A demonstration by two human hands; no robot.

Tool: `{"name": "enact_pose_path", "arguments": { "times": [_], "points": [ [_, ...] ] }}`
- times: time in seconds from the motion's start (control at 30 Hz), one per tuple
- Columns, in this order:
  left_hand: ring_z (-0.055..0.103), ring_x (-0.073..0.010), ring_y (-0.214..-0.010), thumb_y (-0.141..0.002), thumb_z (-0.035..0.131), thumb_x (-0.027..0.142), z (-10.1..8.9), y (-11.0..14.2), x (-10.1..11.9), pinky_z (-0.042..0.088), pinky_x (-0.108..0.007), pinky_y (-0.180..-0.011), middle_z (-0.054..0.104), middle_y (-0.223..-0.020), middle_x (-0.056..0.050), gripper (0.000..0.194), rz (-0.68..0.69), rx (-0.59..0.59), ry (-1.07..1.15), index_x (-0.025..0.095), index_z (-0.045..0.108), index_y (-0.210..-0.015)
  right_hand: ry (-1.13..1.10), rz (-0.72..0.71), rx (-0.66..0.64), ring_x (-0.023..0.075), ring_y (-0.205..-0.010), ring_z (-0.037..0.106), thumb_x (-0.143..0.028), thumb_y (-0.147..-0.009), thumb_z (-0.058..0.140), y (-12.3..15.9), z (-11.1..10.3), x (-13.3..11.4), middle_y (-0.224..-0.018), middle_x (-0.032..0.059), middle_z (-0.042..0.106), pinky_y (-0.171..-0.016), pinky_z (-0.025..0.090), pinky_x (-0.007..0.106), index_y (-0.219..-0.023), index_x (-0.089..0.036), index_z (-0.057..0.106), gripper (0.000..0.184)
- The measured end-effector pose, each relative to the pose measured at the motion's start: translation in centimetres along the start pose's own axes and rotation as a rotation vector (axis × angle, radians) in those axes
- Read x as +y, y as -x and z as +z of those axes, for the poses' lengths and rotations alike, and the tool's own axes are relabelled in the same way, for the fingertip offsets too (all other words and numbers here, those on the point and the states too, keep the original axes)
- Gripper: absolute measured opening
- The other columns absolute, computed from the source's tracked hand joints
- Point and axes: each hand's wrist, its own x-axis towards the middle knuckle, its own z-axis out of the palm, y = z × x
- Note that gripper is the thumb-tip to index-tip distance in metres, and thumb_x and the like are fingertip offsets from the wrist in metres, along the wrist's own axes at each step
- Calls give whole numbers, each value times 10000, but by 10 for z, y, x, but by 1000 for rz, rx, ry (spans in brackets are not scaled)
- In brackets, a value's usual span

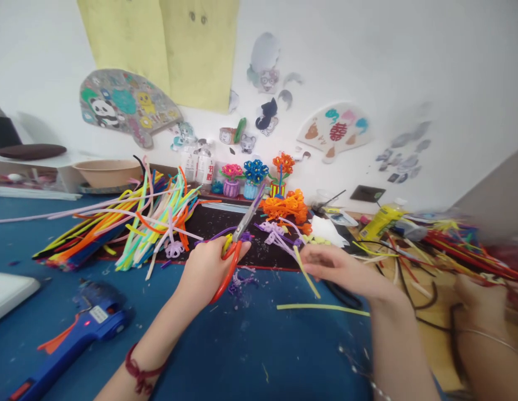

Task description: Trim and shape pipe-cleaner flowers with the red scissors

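My left hand (206,267) is closed round the red and yellow handles of a pair of scissors (247,218), whose grey blades point up and to the right. My right hand (340,268) pinches a short pale yellow pipe cleaner (306,273) that slants down from its fingertips. Both hands hover over a blue table (242,345), about a hand's width apart. A longer pale yellow pipe cleaner (321,307) lies flat on the table just below my right hand. Purple pipe-cleaner scraps (241,279) lie between the hands.
A big heap of coloured pipe cleaners (129,223) lies at left, and a blue glue gun (81,328) at the near left. Orange pipe-cleaner flowers (286,207) and small potted ones (254,178) stand behind. Another person's hand (480,301), blurred, works at right among more pipe cleaners.
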Motion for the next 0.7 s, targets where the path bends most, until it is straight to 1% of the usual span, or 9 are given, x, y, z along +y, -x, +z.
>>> {"name": "enact_pose_path", "arguments": {
  "times": [0.1, 0.2, 0.3, 0.33, 0.37, 0.43, 0.5, 0.6, 0.7],
  "points": [
    [492, -168, -521, -828, 365, 640, -4, 0, 2, 266, -249, -527, 544, -549, -14, 487, 2, -23, 12, 216, 469, -612, 323, 154, 75, 127, -568, 441, -322, -890, 498, 24, 0, 18, -631, -25, 516, -532, 341, 237, -750, -195, 553, 197],
    [489, -169, -523, -830, 366, 625, -7, 0, 5, 269, -248, -531, 529, -541, -5, 468, 13, -35, 21, 219, 457, -616, 403, 204, 44, 136, -564, 449, -255, -888, 469, 46, 8, 36, -624, -18, 529, -527, 333, 245, -719, -198, 518, 185],
    [461, -161, -498, -819, 387, 612, -7, 1, 6, 261, -247, -519, 488, -509, 8, 448, 8, -31, 16, 222, 434, -603, 425, 168, 49, 165, -701, 534, -240, -893, 459, 58, 20, 44, -784, 18, 588, -651, 402, 270, -780, -209, 538, 142],
    [459, -159, -496, -817, 390, 611, -7, 1, 6, 260, -247, -517, 487, -509, 9, 446, 9, -32, 18, 222, 434, -604, 424, 171, 73, 177, -750, 550, -260, -890, 479, 60, 24, 46, -849, 26, 601, -692, 415, 283, -857, -221, 551, 88],
    [459, -159, -496, -818, 384, 614, -7, 1, 6, 258, -247, -515, 487, -510, 9, 449, 9, -33, 18, 222, 433, -604, 427, 179, 107, 194, -821, 558, -282, -876, 517, 60, 28, 46, -910, 36, 605, -738, 422, 297, -943, -234, 551, 89],
    [461, -160, -500, -825, 358, 624, -6, 1, 6, 258, -247, -516, 492, -515, 6, 464, 13, -32, 15, 223, 432, -603, 451, 195, 142, 216, -871, 555, -297, -842, 578, 59, 36, 48, -942, 43, 607, -777, 418, 325, -976, -242, 546, 148],
    [475, -165, -513, -831, 346, 628, -6, 0, 5, 264, -248, -525, 507, -526, 2, 471, 14, -29, 14, 223, 440, -611, 485, 197, 136, 217, -833, 549, -293, -852, 566, 56, 41, 51, -891, 38, 606, -765, 409, 338, -884, -234, 549, 69],
    [510, -176, -540, -834, 359, 615, -6, 0, 5, 273, -248, -537, 548, -557, -12, 456, 6, -29, 13, 221, 469, -632, 531, 175, 122, 205, -755, 539, -283, -902, 479, 54, 47, 57, -807, 37, 596, -718, 397, 336, -765, -215, 521, 159],
    [520, -178, -543, -829, 377, 606, -5, 0, 5, 269, -248, -533, 551, -562, -18, 446, -2, -25, 7, 218, 461, -625, 574, 164, 165, 208, -744, 550, -289, -923, 439, 55, 48, 60, -803, 40, 606, -721, 388, 347, -764, -214, 518, 193]
  ]
}}
